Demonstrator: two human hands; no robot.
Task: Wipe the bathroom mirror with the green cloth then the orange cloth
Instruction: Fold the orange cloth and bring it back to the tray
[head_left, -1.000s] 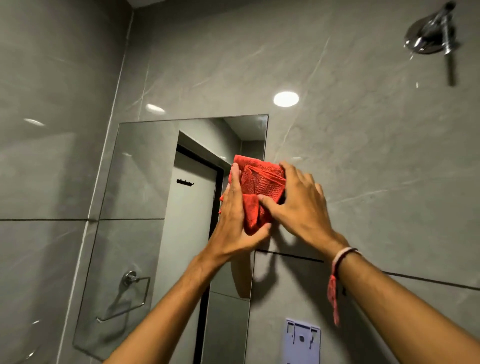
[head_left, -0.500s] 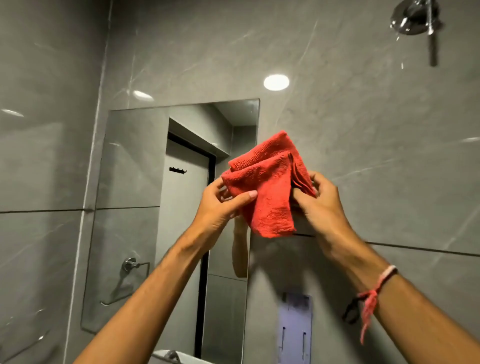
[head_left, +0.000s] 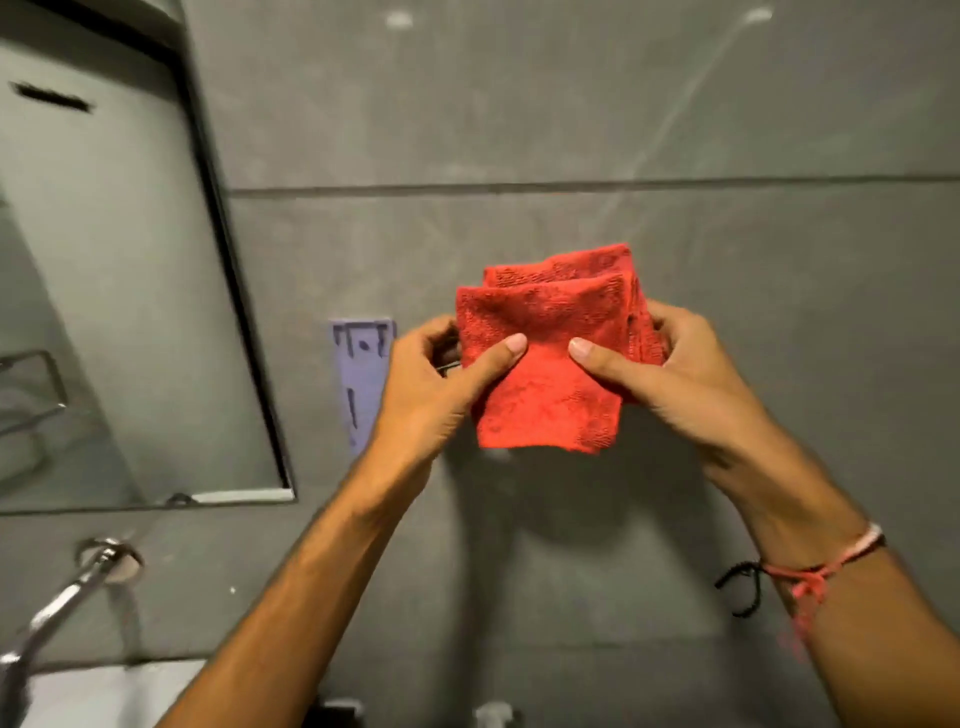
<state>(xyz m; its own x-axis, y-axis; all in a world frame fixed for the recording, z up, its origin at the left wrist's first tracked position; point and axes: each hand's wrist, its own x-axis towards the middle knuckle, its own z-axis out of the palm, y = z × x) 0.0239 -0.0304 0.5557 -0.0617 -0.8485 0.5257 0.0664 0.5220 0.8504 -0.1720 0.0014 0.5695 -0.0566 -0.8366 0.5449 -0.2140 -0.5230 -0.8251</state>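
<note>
The orange cloth (head_left: 550, 358) is folded into a small square and held up in front of the grey tiled wall, to the right of the mirror (head_left: 114, 291). My left hand (head_left: 436, 395) grips its left edge with the thumb on the front. My right hand (head_left: 675, 379) grips the right edge the same way. The cloth is not touching the mirror. No green cloth is in view.
A chrome tap (head_left: 62, 597) juts from the wall below the mirror, over a white basin (head_left: 104, 691) at the lower left. A purple wall bracket (head_left: 361, 379) sits between the mirror and my left hand. Grey tiles (head_left: 675, 104) fill the right side.
The cloth has come off the mirror's right edge and both hands have brought it down and right, now holding it folded flat. My view has tilted downward, showing the tap and basin.
</note>
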